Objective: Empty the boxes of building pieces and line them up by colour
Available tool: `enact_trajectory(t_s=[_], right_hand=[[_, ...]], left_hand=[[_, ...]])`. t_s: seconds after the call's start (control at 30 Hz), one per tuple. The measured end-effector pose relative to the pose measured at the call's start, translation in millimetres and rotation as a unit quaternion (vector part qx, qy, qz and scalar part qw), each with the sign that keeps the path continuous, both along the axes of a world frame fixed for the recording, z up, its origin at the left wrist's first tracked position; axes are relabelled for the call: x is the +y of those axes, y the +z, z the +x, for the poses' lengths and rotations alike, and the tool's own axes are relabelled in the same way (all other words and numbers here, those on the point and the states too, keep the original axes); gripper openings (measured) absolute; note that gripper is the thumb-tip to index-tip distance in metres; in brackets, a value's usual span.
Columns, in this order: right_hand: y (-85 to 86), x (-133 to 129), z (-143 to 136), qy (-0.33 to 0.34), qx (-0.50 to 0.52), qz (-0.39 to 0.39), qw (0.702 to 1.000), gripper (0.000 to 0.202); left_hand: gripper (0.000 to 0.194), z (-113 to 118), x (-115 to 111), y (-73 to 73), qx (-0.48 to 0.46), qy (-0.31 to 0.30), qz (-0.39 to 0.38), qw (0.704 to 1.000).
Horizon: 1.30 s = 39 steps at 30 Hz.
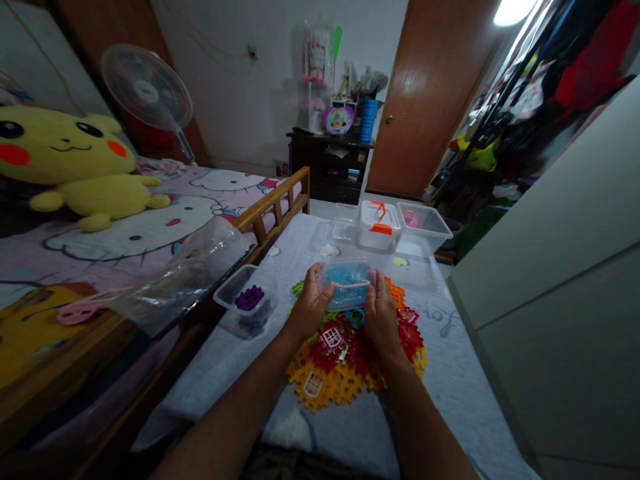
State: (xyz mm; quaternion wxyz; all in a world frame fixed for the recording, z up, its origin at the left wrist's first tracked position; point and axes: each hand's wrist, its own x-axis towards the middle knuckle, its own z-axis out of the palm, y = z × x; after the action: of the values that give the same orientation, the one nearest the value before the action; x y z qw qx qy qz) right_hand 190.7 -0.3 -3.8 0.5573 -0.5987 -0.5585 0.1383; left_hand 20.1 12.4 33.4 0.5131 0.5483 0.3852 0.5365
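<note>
While blue pieces show inside, the clear container (345, 300) sits between both hands (349, 308).

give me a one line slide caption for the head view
Both hands hold a clear lidded box over colourful plastic pieces.

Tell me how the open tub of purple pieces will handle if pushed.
The tub is probably light for its size: thin-looking plastic, only partly filled. With no lid on, it could spill its purple pieces if tipped. The cloth beneath may drag on it.
</note>
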Motion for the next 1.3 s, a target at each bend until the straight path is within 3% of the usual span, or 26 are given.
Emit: enact_trajectory(t_s=[0.13, 0.23, 0.33, 0.47, 0.57, 0.67, 0.8, 0.93, 1.1, 1.3], right_hand=[[10.0, 1.0, 3.4, 0.018, 0.038, -0.024, 0.999, 0.054], [23.1, 5.6, 13.5, 0.063, 0.090, -0.038, 0.993, 0.060], [36.8, 12.5, 38.6, 0.065, 0.127, -0.046, 0.989, 0.062], [43.0, 20.4, 87.5, 0.008, 0.077, -0.099, 0.992, 0.057], [32.9, 25.2, 117.5, -0.020, 0.019, -0.156, 0.987, 0.053], [15.4, 29.4, 131.3, -0.017, -0.026, -0.191, 0.981, 0.053], [-2.9, 30.7, 127.7, 0.022, -0.081, -0.187, 0.979, 0.049], [-6.1, 27.5, 116.2, 0.070, -0.122, -0.191, 0.971, 0.046], [5.3, 38.0, 108.3, 0.091, -0.188, -0.190, 0.959, 0.044], [25.7, 82.9, 89.2, 0.158, -0.279, -0.191, 0.928, 0.040]], left_hand=[[0.066, -4.5, -0.7, 10.2, -0.055, -0.056, -0.054, 0.995], [0.060, -6.9, 3.6, 22.8, -0.115, -0.039, -0.101, 0.987], [0.054, -5.1, 20.9, 31.3, -0.163, 0.045, -0.134, 0.977], [0.052, 5.5, 69.3, 27.8, -0.182, 0.198, -0.124, 0.955], [0.051, 15.8, 112.3, 17.1, -0.038, 0.367, -0.181, 0.912], [0.054, 22.9, 146.3, 4.2, 0.009, 0.409, -0.211, 0.888], [0.062, 26.9, 173.1, -12.5, 0.059, 0.430, -0.242, 0.868], [0.063, 25.5, 188.6, -26.7, 0.108, 0.421, -0.244, 0.867], [0.068, 15.5, 194.3, -39.6, 0.159, 0.397, -0.213, 0.879], [0.107, 7.7, 183.5, -47.9, 0.206, 0.381, -0.154, 0.888]])
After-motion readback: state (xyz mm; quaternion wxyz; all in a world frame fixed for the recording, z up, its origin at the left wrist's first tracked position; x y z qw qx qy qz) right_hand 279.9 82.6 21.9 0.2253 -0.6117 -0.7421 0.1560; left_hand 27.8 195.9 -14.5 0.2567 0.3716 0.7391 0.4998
